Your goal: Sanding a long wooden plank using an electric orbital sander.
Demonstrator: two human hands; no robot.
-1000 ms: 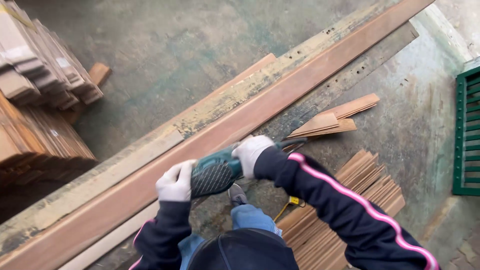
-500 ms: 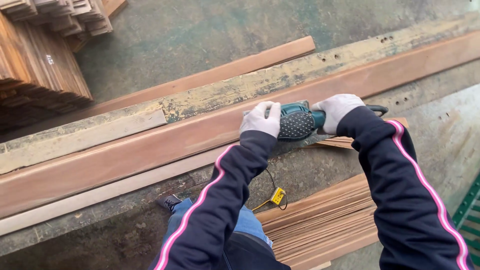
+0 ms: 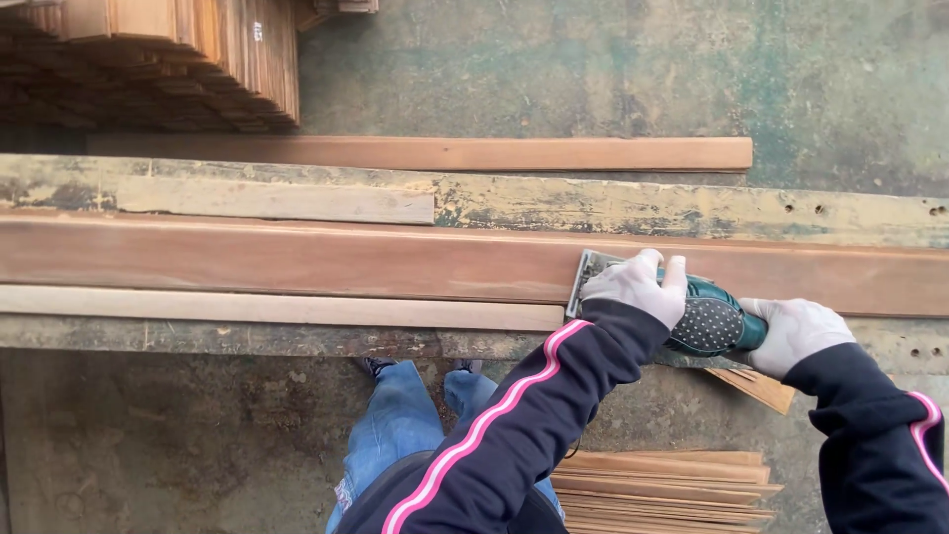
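Concrete floor, stained green-grey, is seen across the top of the view and again below the bench. A long workbench of worn, paint-flaked timber is laid across the whole width. On it a long reddish plank is set lengthwise, edge to edge of the view. A paler, thinner strip is laid just beside the plank's near edge; another pale strip is seen along its far side. A further reddish board is laid on the floor beyond the bench. A stack of timber is piled at upper left. A pile of thin slats is seen on the floor at lower right, beside blue-jeaned legs.

A teal power sander with a dotted black grip is rested on the plank towards the right, its flat metal base pressed on the wood surface. The left hand, white-gloved, is closed over the front of the sander, fingers wrapped down around its head. The right hand, also gloved, is clasped around the rear handle. Dark sleeves with a pink stripe are worn on both arms. Both grips are tight on the tool.
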